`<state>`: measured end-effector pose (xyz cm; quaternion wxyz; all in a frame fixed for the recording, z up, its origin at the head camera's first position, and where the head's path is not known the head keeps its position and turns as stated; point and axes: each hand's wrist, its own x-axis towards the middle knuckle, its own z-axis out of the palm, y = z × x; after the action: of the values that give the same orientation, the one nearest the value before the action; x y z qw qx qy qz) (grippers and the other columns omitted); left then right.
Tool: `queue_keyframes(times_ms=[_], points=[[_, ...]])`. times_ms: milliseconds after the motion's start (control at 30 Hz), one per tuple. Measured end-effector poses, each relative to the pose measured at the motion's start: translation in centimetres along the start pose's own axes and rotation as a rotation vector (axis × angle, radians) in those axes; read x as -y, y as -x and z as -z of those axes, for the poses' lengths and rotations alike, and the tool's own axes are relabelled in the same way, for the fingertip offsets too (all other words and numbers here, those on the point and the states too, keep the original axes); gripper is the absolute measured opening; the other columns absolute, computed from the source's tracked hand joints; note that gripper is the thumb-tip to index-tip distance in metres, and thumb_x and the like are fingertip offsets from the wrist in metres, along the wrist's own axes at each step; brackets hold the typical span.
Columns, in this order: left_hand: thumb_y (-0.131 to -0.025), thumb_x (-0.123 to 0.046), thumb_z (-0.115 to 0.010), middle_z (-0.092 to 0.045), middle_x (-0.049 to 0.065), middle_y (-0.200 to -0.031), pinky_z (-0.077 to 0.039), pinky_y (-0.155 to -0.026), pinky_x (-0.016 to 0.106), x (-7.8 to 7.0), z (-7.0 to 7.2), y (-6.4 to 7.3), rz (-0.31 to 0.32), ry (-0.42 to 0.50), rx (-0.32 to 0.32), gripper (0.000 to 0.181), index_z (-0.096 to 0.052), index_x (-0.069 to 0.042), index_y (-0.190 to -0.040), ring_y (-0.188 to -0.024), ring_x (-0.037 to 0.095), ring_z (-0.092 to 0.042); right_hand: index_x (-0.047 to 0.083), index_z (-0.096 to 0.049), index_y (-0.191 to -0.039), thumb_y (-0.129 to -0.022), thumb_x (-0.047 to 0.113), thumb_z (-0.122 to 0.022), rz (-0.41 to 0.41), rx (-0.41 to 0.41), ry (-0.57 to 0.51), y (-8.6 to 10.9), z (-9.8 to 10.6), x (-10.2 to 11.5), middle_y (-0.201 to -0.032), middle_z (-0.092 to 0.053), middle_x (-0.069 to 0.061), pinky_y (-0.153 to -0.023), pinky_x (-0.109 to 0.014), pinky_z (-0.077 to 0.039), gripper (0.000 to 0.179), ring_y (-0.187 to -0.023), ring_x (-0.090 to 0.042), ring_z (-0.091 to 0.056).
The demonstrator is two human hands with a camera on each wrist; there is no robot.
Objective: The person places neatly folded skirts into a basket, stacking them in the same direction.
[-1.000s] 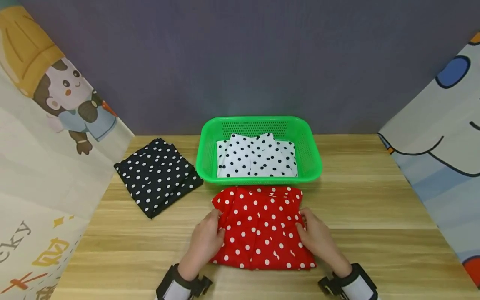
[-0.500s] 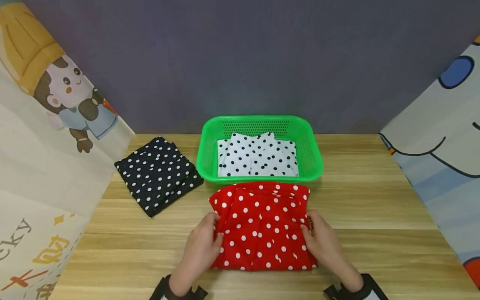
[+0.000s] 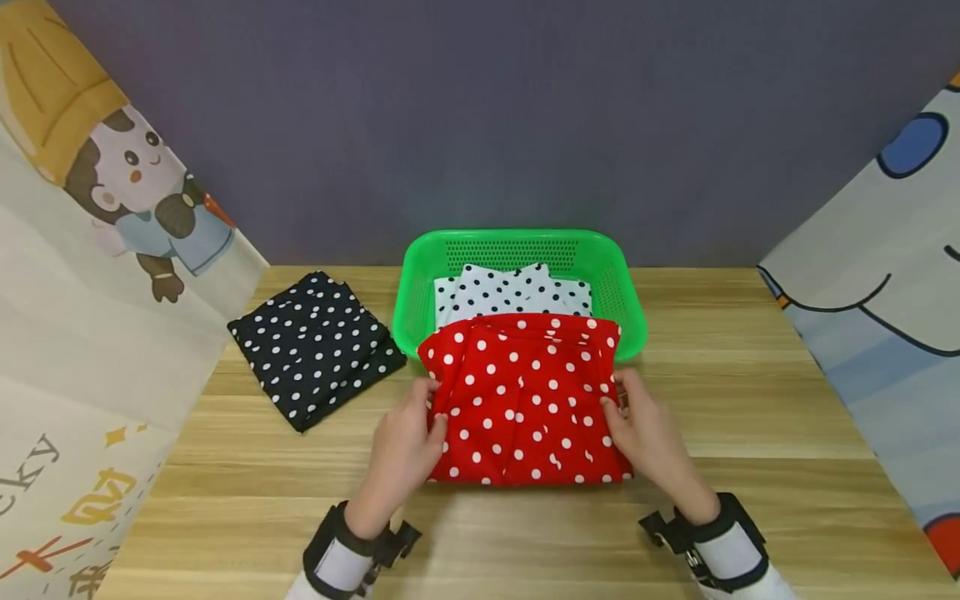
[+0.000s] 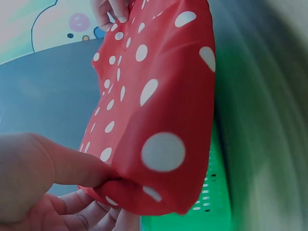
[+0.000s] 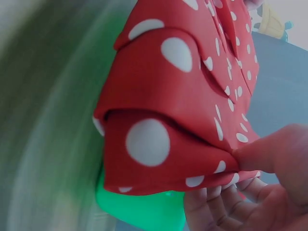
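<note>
A folded red cloth with white dots (image 3: pixel 525 408) is held up between both hands, its far edge overlapping the front of a green basket (image 3: pixel 633 325) in the head view. My left hand (image 3: pixel 405 442) pinches the cloth's left side, thumb on top and fingers beneath. On the opposite side my right hand (image 3: pixel 648 433) grips it the same way, as the right wrist view shows with the thumb (image 5: pixel 269 149) pressing into a fold. Inside the basket lies a folded white cloth with black dots (image 3: pixel 517 292), its near part hidden behind the red one.
To the left of the basket, a folded black cloth with white dots (image 3: pixel 318 350) lies on the wooden table (image 3: pixel 750 400). A dark grey wall (image 3: pixel 510 117) rises behind the table, with printed cartoon sheets along both sides.
Both hands have lifted the red cloth and carried it forward; its far edge now covers the basket's front rim and part of the white cloth. The black cloth stays put.
</note>
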<state>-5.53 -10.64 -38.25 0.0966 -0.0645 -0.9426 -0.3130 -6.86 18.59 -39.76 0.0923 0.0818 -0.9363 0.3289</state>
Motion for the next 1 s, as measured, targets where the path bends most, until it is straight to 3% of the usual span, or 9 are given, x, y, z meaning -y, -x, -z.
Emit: queue_keyframes(times_ms=[167,333,433,800,1000], points=[[-0.077,-0.005,-0.067,-0.063,0.011,-0.101,-0.050,-0.057,0.028,-0.4,0.3,-1.9,-0.010,-0.007,-0.046,0.040,-0.052,-0.004,-0.114,-0.071,0.019,-0.059,-0.002,-0.046,-0.110,-0.082,0.001,-0.061,0.046,-0.012,-0.013,-2.0,0.6,0.1,-0.092,-0.061,-0.018,-0.057,-0.037,-0.053,0.032,-0.073,-0.026,-0.060],[-0.080,-0.005,-0.064,-0.061,0.013,-0.107,-0.054,-0.065,0.035,-0.8,0.6,-3.9,-0.013,0.015,-0.060,0.036,-0.054,-0.002,-0.114,-0.082,0.023,-0.060,-0.004,-0.045,-0.112,-0.085,0.001,-0.058,0.050,0.009,-0.024,-4.0,1.2,0.2,-0.093,-0.060,-0.020,-0.053,-0.031,-0.050,0.030,-0.067,-0.023,-0.056],[-0.081,-0.007,-0.063,-0.062,0.012,-0.105,-0.054,-0.063,0.035,-0.9,0.6,-4.9,-0.010,0.013,-0.060,0.034,-0.055,-0.001,-0.113,-0.078,0.022,-0.060,-0.004,-0.046,-0.113,-0.085,0.001,-0.057,0.057,0.008,-0.014,-5.1,1.4,0.0,-0.092,-0.061,-0.021,-0.051,-0.028,-0.045,0.030,-0.064,-0.023,-0.054],[-0.082,-0.010,-0.061,-0.062,0.012,-0.098,-0.053,-0.061,0.039,-1.2,0.7,-9.0,0.010,-0.010,-0.035,0.032,-0.055,-0.001,-0.112,-0.080,0.024,-0.060,-0.005,-0.043,-0.116,-0.088,0.004,-0.052,0.044,0.024,-0.002,-9.1,1.7,-0.8,-0.093,-0.060,-0.025,-0.051,-0.031,-0.046,0.031,-0.067,-0.029,-0.058],[-0.082,-0.010,-0.063,-0.062,0.012,-0.097,-0.054,-0.066,0.039,-1.4,1.2,-11.4,0.012,-0.006,0.019,0.034,-0.053,0.000,-0.113,-0.082,0.024,-0.060,-0.007,-0.044,-0.116,-0.088,0.006,-0.051,0.050,0.022,0.042,-11.1,2.3,-0.6,-0.091,-0.060,-0.026,-0.050,-0.031,-0.045,0.031,-0.065,-0.031,-0.058]])
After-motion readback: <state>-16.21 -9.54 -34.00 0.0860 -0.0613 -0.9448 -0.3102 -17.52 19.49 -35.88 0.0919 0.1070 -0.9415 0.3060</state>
